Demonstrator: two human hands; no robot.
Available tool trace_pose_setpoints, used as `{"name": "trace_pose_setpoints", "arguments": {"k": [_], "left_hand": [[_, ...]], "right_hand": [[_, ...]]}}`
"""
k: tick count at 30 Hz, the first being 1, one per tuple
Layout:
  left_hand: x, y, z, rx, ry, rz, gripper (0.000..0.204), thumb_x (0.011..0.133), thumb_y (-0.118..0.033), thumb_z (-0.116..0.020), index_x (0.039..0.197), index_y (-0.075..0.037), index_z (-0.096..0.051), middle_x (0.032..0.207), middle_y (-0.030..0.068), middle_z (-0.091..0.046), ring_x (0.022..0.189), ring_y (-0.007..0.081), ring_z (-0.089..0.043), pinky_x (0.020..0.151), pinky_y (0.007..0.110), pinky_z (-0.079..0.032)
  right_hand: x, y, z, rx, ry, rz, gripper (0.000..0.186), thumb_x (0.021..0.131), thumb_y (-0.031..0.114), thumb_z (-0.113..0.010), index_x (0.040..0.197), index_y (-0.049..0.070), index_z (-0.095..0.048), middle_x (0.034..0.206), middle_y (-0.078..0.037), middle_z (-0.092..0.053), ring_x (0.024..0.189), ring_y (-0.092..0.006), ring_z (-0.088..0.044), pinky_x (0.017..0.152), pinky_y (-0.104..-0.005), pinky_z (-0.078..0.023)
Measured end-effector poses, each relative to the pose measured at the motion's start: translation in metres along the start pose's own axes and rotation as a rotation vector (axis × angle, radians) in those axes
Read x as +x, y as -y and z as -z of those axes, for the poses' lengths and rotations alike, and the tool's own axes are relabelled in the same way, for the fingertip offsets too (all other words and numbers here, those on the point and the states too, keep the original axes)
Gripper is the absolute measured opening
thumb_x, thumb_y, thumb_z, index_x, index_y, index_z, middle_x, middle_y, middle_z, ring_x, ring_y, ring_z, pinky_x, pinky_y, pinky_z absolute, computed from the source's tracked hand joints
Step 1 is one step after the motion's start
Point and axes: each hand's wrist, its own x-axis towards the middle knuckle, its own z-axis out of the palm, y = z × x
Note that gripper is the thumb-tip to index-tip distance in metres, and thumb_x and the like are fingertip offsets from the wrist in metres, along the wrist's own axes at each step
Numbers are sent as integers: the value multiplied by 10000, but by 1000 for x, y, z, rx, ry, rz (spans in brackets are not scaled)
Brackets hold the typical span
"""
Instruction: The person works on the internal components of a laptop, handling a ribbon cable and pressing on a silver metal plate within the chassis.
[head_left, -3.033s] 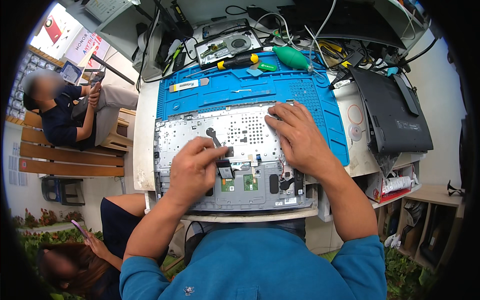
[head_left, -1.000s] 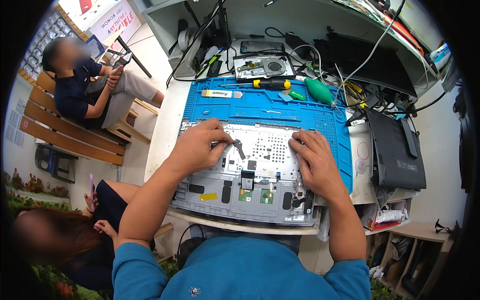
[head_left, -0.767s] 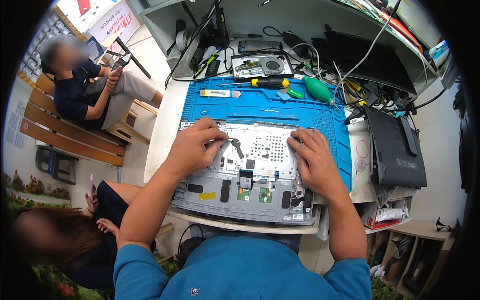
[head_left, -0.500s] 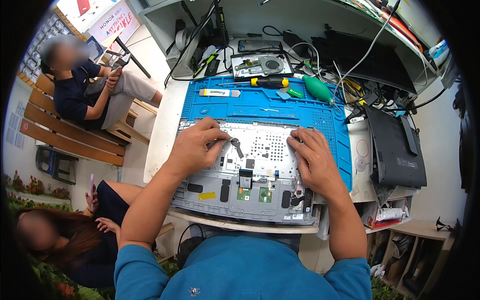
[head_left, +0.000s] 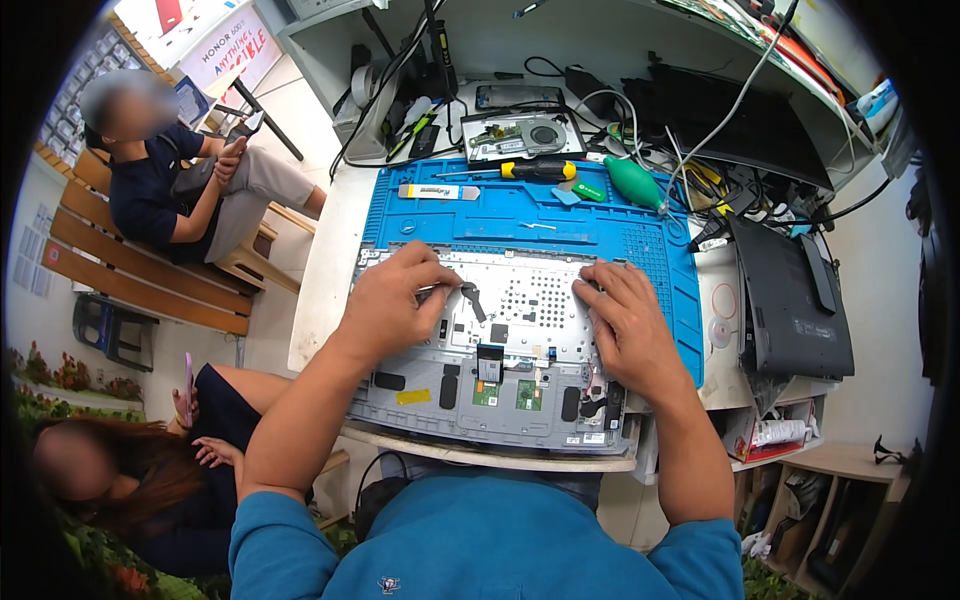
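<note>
An opened laptop top case [head_left: 530,300], silver metal above a grey palm rest, lies at the front of the blue mat [head_left: 450,220]. My left hand [head_left: 395,300] is at its upper left, fingers pinched on something I cannot make out, beside a dark curved strip [head_left: 475,300]. My right hand [head_left: 630,325] rests on the case's upper right, fingers apart and slightly bent. A black flat ribbon [head_left: 490,362] stands out from the middle. Green boards [head_left: 530,393] and a yellow tape piece [head_left: 412,396] show on the palm rest.
Behind the case lie a screwdriver [head_left: 535,170], green blower [head_left: 632,182] and opened device [head_left: 520,135]. A black laptop [head_left: 790,300] stands right, among cables. Two seated people, one on a wooden bench [head_left: 140,282] at left [head_left: 150,195], one at lower left [head_left: 130,480], are beside the desk.
Since three seconds ago, my left hand moved from the case's middle to its upper left and the camera's view shifted. Over the last second both hands have stayed nearly still.
</note>
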Motion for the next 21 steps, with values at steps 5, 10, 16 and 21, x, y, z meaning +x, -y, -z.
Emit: {"name": "trace_pose_setpoints", "arguments": {"k": [5, 10, 16, 21], "left_hand": [[6, 8, 0, 139, -61, 14, 152, 933, -99, -778, 1055, -121, -866, 1059, 64, -747, 895, 302, -755, 798, 404, -606], [11, 9, 1, 172, -19, 21, 148, 924, -99, -782, 1040, -135, -867, 1052, 55, -743, 888, 305, -754, 810, 412, -606], [21, 16, 11, 308, 21, -187, 167, 906, -59, -784, 1027, -139, -866, 1066, 55, -735, 887, 294, -755, 804, 407, -606], [21, 17, 21, 215, -151, -219, 203, 901, -2, -773, 1044, -117, -861, 1058, 67, -725, 894, 277, -749, 804, 385, -604]], "right_hand": [[1, 1, 0, 5, -5, -2, 420, 933, -12, -667, 1347, -12, -744, 1455, -183, -703, 1472, -389, -581, 1321, -595, -368], [1, 1, 1, 2, 10, -3, 426, 934, -11, -670, 1353, -7, -744, 1457, -183, -703, 1477, -386, -579, 1324, -592, -365], [0, -1, -2, -9, -13, 15, 424, 950, -17, -672, 1369, -1, -737, 1464, -181, -697, 1475, -393, -578, 1313, -601, -364], [2, 1, -1, 10, -1, 6, 422, 957, -18, -672, 1373, 2, -738, 1452, -182, -699, 1466, -398, -582, 1308, -609, -362]]}}
